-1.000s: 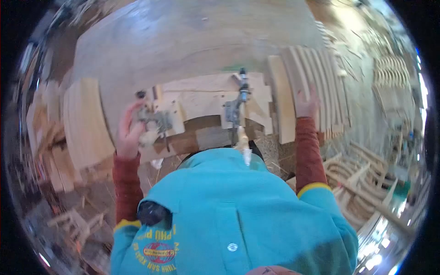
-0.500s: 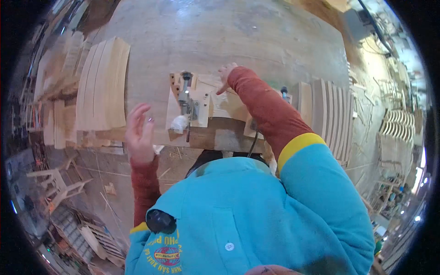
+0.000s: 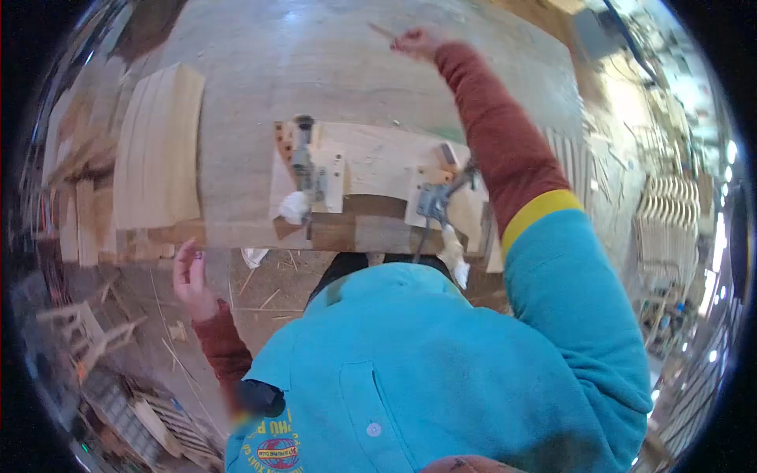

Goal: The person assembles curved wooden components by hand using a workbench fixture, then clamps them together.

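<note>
My right hand (image 3: 419, 44) is stretched out over the far part of the table, its fingers closed on a thin strip of wood (image 3: 382, 30) that points up and left; motion blurs it. Nearer me lies a wooden jig with a curved front edge. A toggle clamp (image 3: 302, 158) is mounted on its left end and another toggle clamp (image 3: 432, 201) on its right end. A pale board (image 3: 378, 158) spans between them. My left hand (image 3: 194, 277) hangs off the table's front edge at the left, fingers apart, with nothing in it.
Stacked curved wooden boards (image 3: 162, 150) stand on the table (image 3: 260, 71) at the left. More slats (image 3: 572, 162) sit at the right, partly behind my sleeve. Offcuts litter the floor, and a wooden frame (image 3: 95, 327) stands at the lower left.
My right hand has gone from the jig up to the far part of the table, now with a thin wood strip in it. My left hand has lowered and moved left.
</note>
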A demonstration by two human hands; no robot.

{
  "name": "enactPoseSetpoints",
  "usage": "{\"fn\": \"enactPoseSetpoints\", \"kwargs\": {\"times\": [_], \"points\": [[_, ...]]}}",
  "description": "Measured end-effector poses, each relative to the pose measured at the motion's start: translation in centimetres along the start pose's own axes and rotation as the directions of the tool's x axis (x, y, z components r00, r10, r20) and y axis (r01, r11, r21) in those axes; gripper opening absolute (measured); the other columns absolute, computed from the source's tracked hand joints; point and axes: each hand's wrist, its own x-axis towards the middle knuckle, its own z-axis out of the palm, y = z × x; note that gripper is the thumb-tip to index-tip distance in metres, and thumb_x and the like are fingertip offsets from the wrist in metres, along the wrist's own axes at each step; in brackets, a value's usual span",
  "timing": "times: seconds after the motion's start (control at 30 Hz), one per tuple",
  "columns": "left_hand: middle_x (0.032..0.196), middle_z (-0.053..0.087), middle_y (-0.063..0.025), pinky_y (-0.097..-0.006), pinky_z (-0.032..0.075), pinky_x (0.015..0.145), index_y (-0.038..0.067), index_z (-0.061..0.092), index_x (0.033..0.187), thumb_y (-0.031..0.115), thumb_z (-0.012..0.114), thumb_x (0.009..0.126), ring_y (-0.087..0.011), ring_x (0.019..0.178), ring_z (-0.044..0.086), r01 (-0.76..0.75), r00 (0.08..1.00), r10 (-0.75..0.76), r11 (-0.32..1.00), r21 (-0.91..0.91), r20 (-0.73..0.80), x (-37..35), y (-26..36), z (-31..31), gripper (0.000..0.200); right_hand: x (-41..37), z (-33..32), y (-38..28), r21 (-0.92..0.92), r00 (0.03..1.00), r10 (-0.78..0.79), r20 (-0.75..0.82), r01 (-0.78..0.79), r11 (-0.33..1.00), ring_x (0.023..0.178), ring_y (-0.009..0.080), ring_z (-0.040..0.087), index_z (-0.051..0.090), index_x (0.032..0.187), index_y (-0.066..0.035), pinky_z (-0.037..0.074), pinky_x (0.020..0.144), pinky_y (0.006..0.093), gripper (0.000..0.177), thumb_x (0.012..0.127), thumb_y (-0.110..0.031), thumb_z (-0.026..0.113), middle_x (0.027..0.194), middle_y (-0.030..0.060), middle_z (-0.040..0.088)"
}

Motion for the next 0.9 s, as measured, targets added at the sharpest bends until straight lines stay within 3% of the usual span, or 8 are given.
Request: {"fn": "enactPoseSetpoints", "kwargs": {"times": [0.07,0.23,0.33,0.43,0.53,0.67,0.8,0.9], "points": [[0.112,0.057,-0.0117,-0.0296,0.041,0.092,-0.003,0.056,0.113,0.005,0.05,0.086,-0.0175,0.107,0.052,-0.023,0.997,0.024,1.0,-0.013,0.07,0.5,2.4,2.3,0.028,-6.5,-7.0,-4.4,0.081,0.979,-0.193,-0.071,0.198,0.977,0.069,0.0062,0.051,0.067,0.082,-0.01,0.042,0.062,0.0248,0.028,0.086,-0.037,0.059,0.072,-0.0036,0.06],[0.114,0.057,-0.0142,-0.0325,0.043,0.093,-0.005,0.053,0.114,0.006,0.048,0.088,-0.0207,0.109,0.053,0.015,0.911,0.08,0.974,-0.226,0.406,8.8,-3.1,2.4,0.029,-32.0,-14.2,-4.7,0.495,0.984,0.042,-0.176,0.051,0.867,0.067,0.0078,0.052,0.065,0.077,-0.008,0.043,0.063,0.025,0.027,0.086,-0.033,0.059,0.073,-0.0002,0.06],[0.115,0.057,-0.014,-0.033,0.043,0.093,-0.004,0.052,0.115,0.006,0.047,0.089,-0.0212,0.11,0.052,-0.04,0.91,0.087,0.991,-0.124,0.405,9.8,0.9,7.0,0.029,-45.5,-10.5,1.6,0.53,0.847,0.225,0.481,-0.485,0.695,0.079,0.0153,0.064,0.066,0.087,-0.003,0.051,0.071,0.0274,0.018,0.079,-0.019,0.068,0.083,0.0093,0.066],[0.115,0.057,-0.0141,-0.0331,0.043,0.093,-0.004,0.052,0.115,0.003,0.046,0.088,-0.0216,0.112,0.052,-0.119,0.882,0.203,0.969,-0.216,0.426,10.0,5.1,11.8,0.028,-51.3,-3.3,4.9,-0.491,0.581,0.542,0.607,-0.262,0.831,0.084,0.0228,0.064,0.064,0.097,-0.003,0.049,0.078,0.0359,0.035,0.079,-0.033,0.067,0.087,0.0124,0.067],[0.115,0.056,-0.0172,-0.0359,0.04,0.098,-0.005,0.051,0.115,0.001,0.043,0.088,-0.0235,0.112,0.052,-0.2,0.834,0.327,0.93,-0.309,0.445,8.4,8.6,16.9,0.029,-52.4,0.3,14.0,0.256,0.658,0.746,-0.102,-0.707,0.659,0.112,0.03,0.051,0.064,0.106,-0.009,0.04,0.095,0.0381,0.041,0.079,-0.04,0.063,0.116,0.0155,0.058],[0.12,0.052,-0.0213,-0.0414,0.038,0.102,-0.007,0.049,0.117,0.004,0.041,0.087,-0.0284,0.117,0.048,-0.371,0.673,0.455,0.89,-0.265,0.583,4.6,11.9,21.2,0.033,-48.9,6.5,18.7,-0.222,0.45,0.748,-0.488,-0.893,0.392,0.105,0.032,0.053,0.054,0.114,-0.01,0.045,0.086,0.0441,0.047,0.076,-0.035,0.065,0.111,0.0157,0.053],[0.121,0.052,-0.0212,-0.043,0.038,0.101,-0.006,0.05,0.117,0.002,0.04,0.087,-0.0284,0.117,0.048,-0.37,0.59,0.459,0.885,-0.283,0.664,3.9,11.3,21.4,0.032,-47.6,7.3,15.8,-0.064,0.311,0.603,-0.735,-0.917,0.395,0.106,0.0313,0.051,0.052,0.112,-0.014,0.044,0.087,0.0421,0.047,0.071,-0.03,0.07,0.11,0.0132,0.052],[0.12,0.053,-0.0209,-0.0432,0.038,0.101,-0.006,0.051,0.116,0.002,0.039,0.088,-0.0282,0.117,0.048,-0.355,0.619,0.421,0.903,-0.242,0.663,3.8,10.6,21.2,0.032,-47.8,7.1,17.0,-0.103,0.391,0.607,-0.692,-0.886,0.452,0.103,0.0288,0.052,0.049,0.109,-0.011,0.046,0.084,0.0414,0.043,0.073,-0.025,0.069,0.11,0.0113,0.051]]}}
